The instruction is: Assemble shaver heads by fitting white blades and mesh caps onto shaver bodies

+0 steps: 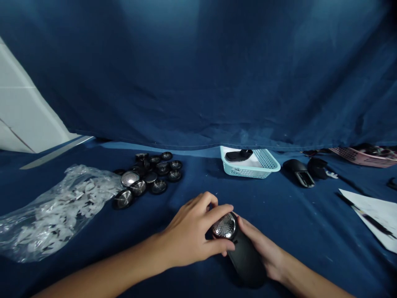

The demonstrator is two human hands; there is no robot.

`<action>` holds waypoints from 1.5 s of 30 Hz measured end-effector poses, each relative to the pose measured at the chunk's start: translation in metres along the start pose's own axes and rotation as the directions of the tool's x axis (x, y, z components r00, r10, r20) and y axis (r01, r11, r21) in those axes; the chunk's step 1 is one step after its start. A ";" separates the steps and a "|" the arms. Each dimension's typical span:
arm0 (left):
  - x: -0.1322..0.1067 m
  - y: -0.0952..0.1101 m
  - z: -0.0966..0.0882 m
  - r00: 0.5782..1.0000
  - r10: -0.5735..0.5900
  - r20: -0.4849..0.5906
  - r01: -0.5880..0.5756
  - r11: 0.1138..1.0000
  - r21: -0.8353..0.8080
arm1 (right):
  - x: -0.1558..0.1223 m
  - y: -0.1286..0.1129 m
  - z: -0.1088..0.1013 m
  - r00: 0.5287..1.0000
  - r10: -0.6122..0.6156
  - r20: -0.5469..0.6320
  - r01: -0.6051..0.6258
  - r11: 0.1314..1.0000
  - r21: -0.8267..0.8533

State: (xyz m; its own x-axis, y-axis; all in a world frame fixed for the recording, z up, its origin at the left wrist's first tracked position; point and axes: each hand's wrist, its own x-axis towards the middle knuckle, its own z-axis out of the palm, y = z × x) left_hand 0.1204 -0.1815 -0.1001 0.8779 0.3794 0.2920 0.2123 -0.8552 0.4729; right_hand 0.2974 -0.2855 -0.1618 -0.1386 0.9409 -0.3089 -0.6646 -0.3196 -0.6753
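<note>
My left hand [198, 231] is closed with thumb and fingers around the rim of a round perforated metal cap [224, 226]. This cap sits at the upper end of a black, rounded handheld housing [248, 258]; whether it is fully seated I cannot tell. My right hand [263, 248] is wrapped round the housing from the right side, its fingers partly hidden beneath. To the left lies a loose pile of similar perforated metal caps with black rims [159, 186].
A clear plastic bag [71, 207] of small white parts lies at left. Beyond my hands stands a light-blue basket [251, 171] holding a black part. Black housings [299, 172], white paper [376, 219] and a pink basket [359, 156] are at right. A blue curtain [198, 82] hangs behind.
</note>
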 end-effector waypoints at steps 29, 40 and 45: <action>0.000 0.013 -0.004 0.915 -0.354 0.196 0.399 0.709 -0.582 | -0.021 0.016 -0.010 0.649 -0.693 0.315 0.555 0.149 -0.818; -0.003 0.002 0.004 0.951 -0.306 0.046 0.279 0.783 -0.556 | -0.015 0.002 0.009 0.941 -0.332 -0.070 0.252 0.822 -0.510; -0.003 0.002 0.006 0.955 -0.295 0.015 0.257 0.806 -0.533 | -0.016 0.004 0.009 0.851 -0.521 -0.069 0.363 0.678 -0.639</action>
State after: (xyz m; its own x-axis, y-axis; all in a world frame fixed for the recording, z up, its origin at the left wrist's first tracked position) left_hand 0.1212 -0.1861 -0.1055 0.7826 0.6094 0.1271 0.1684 -0.4038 0.8992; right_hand 0.2904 -0.3003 -0.1534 0.2787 0.9594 0.0428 -0.0320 0.0538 -0.9980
